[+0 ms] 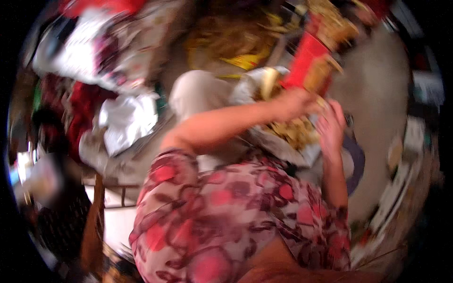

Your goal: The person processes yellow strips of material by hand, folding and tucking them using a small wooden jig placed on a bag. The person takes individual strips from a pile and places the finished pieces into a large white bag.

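Note:
My left hand [298,104] reaches across from the left, its fingers closed on a small pale yellow piece [322,102] too blurred to name. Close against it, my right hand [331,123] is raised with its fingers at that same piece; motion smears how they are bent. Just below the hands is an open whitish sack [309,154] holding many yellow-brown pieces [295,132]. Beyond my left hand stands a long red container or block [306,59], with tan, block-like pieces [317,75] against it.
A yellow and brown heap [236,42] lies on the floor ahead. Left of my knee [198,92] is a shiny white sheet or bag [130,120]. A person [61,207] is at the far left, near a wooden chair frame [96,207]. A dark ring-shaped rim [357,160] lies right of my right forearm.

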The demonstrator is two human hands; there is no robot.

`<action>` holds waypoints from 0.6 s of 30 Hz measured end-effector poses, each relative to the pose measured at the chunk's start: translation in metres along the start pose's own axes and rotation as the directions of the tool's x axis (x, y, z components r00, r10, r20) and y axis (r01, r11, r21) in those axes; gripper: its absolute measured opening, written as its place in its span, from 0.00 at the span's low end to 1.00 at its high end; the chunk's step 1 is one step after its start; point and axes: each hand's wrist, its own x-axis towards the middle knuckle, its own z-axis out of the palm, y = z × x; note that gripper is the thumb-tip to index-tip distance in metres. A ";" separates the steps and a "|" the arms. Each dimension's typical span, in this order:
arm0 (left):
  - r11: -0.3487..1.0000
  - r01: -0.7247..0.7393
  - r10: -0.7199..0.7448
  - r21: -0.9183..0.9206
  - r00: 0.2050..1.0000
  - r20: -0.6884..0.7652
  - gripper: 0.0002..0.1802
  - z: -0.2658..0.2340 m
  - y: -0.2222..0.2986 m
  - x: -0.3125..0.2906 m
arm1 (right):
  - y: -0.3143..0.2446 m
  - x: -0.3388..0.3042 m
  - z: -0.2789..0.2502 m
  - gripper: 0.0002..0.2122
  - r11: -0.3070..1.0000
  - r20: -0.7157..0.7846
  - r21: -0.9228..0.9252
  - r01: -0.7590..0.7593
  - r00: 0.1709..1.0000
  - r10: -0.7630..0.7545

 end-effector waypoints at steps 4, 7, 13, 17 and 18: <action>0.855 0.185 -0.157 -0.484 0.983 0.099 0.12 -0.007 0.013 0.000 | 0.004 0.013 0.000 0.12 0.964 0.023 0.172 -0.200 0.980 0.200; 0.740 0.334 -0.267 -0.584 0.942 0.201 0.09 -0.007 0.024 0.000 | 0.008 0.025 -0.014 0.17 0.952 0.034 0.244 -0.185 0.983 0.182; 0.837 0.331 -0.245 -0.436 0.939 0.243 0.09 -0.025 0.013 -0.002 | 0.018 0.028 -0.041 0.12 0.933 0.041 0.348 -0.094 0.996 0.085; 0.923 -0.074 0.126 0.379 0.985 -0.115 0.17 -0.015 0.014 0.001 | 0.022 0.022 -0.041 0.05 0.989 0.033 0.150 0.014 0.999 -0.019; 0.927 -0.069 0.122 0.367 0.985 -0.123 0.21 -0.010 0.021 -0.001 | 0.026 0.019 -0.038 0.05 0.999 0.040 0.035 0.039 0.998 -0.040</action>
